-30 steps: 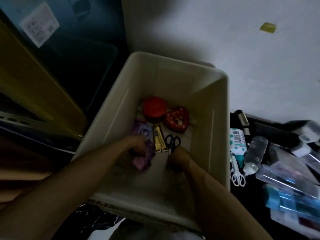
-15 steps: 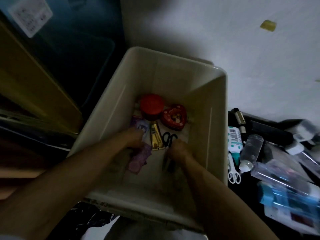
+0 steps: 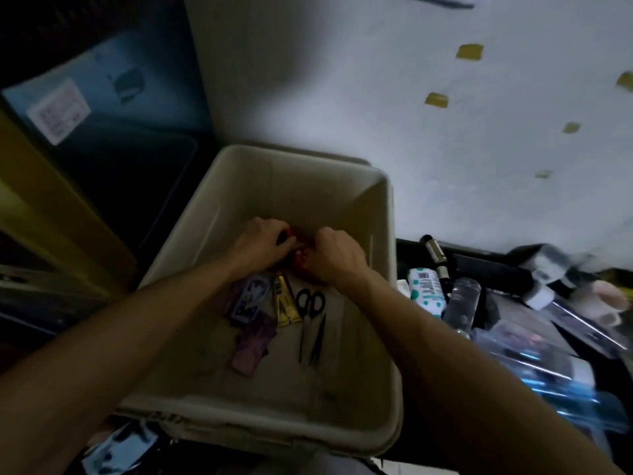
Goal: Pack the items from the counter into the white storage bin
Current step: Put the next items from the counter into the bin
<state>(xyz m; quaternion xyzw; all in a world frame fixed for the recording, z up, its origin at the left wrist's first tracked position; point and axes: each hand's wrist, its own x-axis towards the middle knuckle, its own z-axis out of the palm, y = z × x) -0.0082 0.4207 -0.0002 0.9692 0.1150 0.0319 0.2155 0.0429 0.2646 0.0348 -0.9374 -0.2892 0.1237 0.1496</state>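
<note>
One white rectangular plastic storage bin (image 3: 383, 303) is seen from above, standing at the left end of a dark surface (image 3: 407, 248). Two bare hands are lowered into its far end: the left hand (image 3: 262, 243) and the right hand (image 3: 334, 253) are both curled, fingers bent inward around red objects (image 3: 301, 258), though which hand actually grips what cannot be told. On the bin floor one pair of black-handled scissors (image 3: 310, 303), one gold tube (image 3: 283, 301), one purple-and-white printed packet (image 3: 249, 298), one mauve packet (image 3: 253, 342) and two thin black pointed tools (image 3: 313, 341) are counted. Outside the bin, one white tube with teal dots (image 3: 428, 291), one clear plastic bottle (image 3: 462, 301) and one small black cylinder (image 3: 434, 253) lie on the surface among a blurred heap of clear packaging. Compared with a second ago, both hands have been moved from the middle of the bin to its far end, so the scissors and packets are uncovered, while the red round lid and red heart-shaped tin seen then are now almost wholly covered. The right-hand clutter is smeared by motion, and the forearms are cut off by the lower edge.
</note>
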